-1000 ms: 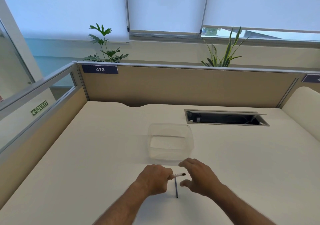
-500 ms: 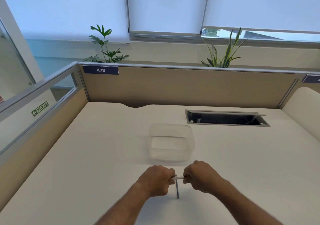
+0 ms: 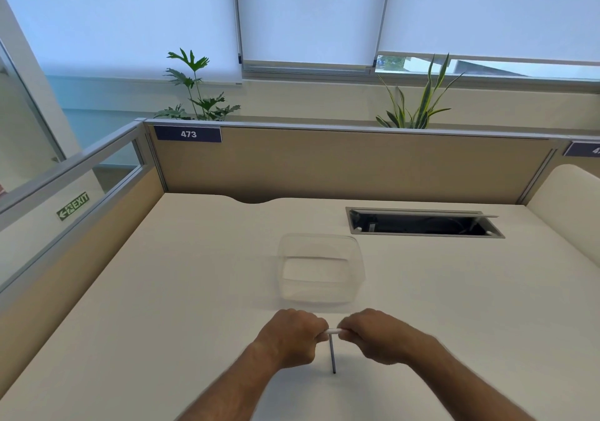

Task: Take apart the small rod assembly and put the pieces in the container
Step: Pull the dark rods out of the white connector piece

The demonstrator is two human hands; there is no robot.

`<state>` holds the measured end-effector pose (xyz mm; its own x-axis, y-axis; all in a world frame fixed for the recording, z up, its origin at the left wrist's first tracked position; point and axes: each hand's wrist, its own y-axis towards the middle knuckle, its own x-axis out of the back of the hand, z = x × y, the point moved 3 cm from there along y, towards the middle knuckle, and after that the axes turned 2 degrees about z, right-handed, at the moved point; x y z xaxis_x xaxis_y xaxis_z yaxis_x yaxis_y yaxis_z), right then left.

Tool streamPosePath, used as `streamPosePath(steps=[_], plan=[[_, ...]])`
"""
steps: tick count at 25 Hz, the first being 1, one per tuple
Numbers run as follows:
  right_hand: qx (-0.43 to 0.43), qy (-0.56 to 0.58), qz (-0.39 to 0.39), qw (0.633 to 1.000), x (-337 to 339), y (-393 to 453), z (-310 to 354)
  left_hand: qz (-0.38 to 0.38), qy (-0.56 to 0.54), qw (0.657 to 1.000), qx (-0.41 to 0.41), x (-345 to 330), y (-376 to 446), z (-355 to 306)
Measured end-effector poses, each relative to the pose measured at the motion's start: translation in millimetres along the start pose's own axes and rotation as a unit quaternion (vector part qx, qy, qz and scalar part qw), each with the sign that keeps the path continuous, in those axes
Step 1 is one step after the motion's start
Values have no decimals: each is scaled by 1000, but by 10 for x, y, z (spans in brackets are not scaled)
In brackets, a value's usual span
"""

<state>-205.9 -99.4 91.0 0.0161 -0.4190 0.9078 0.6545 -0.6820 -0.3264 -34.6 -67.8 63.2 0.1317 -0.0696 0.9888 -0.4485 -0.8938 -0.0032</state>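
Note:
The small rod assembly [image 3: 332,352] is T-shaped: a white crossbar on top and a thin dark rod pointing down to the desk. My left hand [image 3: 292,336] grips the crossbar's left end and my right hand [image 3: 373,334] grips its right end, fists almost touching; only a short white stretch shows between them. A clear plastic container [image 3: 319,269] with nothing inside stands on the desk just beyond my hands.
The white desk [image 3: 162,307] is walled by beige partitions at the back and left. An open cable hatch [image 3: 422,224] sits at the back right. A curved white panel [image 3: 571,206] rises at the far right.
My right hand went from open beside the crossbar to closed on its right end. Both hands have since drawn slightly closer together on the crossbar.

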Motion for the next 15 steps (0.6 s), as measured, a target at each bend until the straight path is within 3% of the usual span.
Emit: streamPosePath(steps=[15], plan=[[-93,-22,-154,983,25,36,56,-16,-47,999,2,-45,-79,-23]])
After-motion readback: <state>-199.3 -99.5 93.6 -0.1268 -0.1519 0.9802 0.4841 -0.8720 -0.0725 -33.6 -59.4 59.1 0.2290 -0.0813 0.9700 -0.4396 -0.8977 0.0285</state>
